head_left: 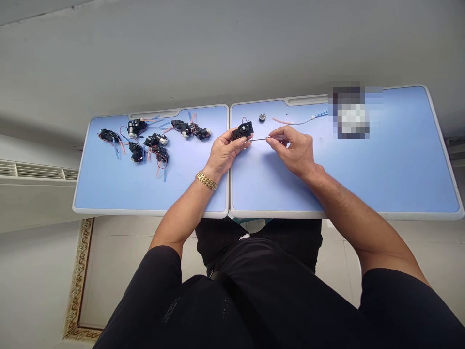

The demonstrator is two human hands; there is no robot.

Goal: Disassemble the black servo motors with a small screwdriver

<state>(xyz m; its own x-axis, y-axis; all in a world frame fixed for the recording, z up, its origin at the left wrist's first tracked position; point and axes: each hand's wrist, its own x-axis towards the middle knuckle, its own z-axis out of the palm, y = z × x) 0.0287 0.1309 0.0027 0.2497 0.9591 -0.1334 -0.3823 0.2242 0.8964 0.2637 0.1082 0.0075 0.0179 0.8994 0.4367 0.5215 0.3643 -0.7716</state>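
Note:
Above the right-hand table, near the seam, my left hand is closed around a small black motor assembly with a thin wire loop on top. My right hand grips a screwdriver by its handle, which the fingers mostly cover. The dark shaft of the screwdriver points left, and its tip meets the lower side of the assembly beside my left fingers. Whether the tip sits in a screw is too small to tell. Just beyond my hands lies a small round black part.
Several similar black motor assemblies with red and blue leads lie on the left table. On the right table, a pinkish strip and a blue strip lie towards the back, near a blurred-out object.

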